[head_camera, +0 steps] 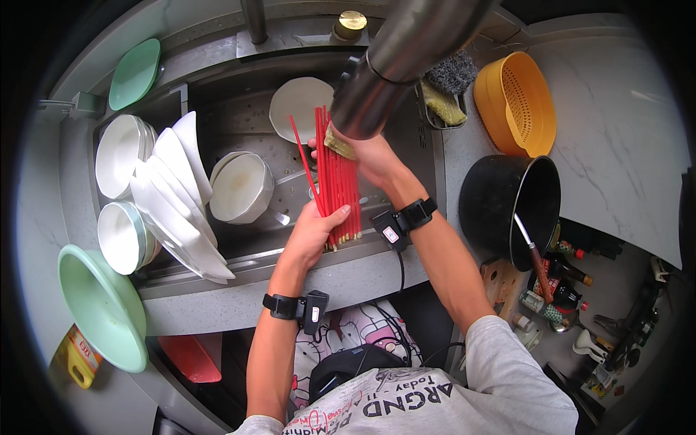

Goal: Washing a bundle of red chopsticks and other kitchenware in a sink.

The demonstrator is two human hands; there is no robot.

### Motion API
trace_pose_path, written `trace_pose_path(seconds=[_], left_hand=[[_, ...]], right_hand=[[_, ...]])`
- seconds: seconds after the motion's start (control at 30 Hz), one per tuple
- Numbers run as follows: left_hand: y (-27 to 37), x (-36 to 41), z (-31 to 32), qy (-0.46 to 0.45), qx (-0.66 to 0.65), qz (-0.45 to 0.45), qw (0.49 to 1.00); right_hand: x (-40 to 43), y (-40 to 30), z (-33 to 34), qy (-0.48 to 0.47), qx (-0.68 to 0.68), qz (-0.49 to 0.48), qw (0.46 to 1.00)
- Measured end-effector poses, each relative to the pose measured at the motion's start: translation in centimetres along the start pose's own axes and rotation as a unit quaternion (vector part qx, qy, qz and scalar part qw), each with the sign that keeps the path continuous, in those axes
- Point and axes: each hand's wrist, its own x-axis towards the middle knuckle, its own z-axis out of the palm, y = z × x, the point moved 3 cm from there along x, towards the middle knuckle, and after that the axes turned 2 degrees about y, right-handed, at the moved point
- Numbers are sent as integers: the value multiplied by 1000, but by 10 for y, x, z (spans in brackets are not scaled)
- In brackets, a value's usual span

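Observation:
A bundle of red chopsticks with pale gold ends lies over the sink. My left hand grips it near the gold ends, thumb across the top. One chopstick splays out to the left. My right hand presses a yellow-green scrubbing sponge against the far part of the bundle; the faucet hides some of that hand. Behind the bundle a white plate or shallow bowl rests in the basin. White bowls sit in the basin to the left of the chopsticks.
Leaning white dishes and stacked bowls crowd the sink's left side, beside a green basin. At right stand a yellow colander, a black pot and a sponge holder with steel wool.

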Motion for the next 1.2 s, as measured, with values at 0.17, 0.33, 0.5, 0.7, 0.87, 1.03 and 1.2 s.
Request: trace_pose_path(seconds=[0.17,0.33,0.5,0.7,0.87,1.03,1.2], left_hand=[[1,2,4,22,67,15,997],[0,3,3,39,88,-15,995],[-7,6,1,51,53,-8,997],[-3,4,3,28,42,25,998],[-1,2,5,15,34,33,999],[0,1,4,6,40,17,999],[1,0,5,4,14,17,1000]], right_hand=[[-17,10,4,21,36,-8,999],[-26,15,7,36,27,6,999],[-27,22,7,40,19,2,999],[-5,1,16,8,-31,16,999],[-7,6,17,10,0,-12,1000],[-14,6,17,2,-14,-54,998],[-22,24,15,9,-10,-23,1000]])
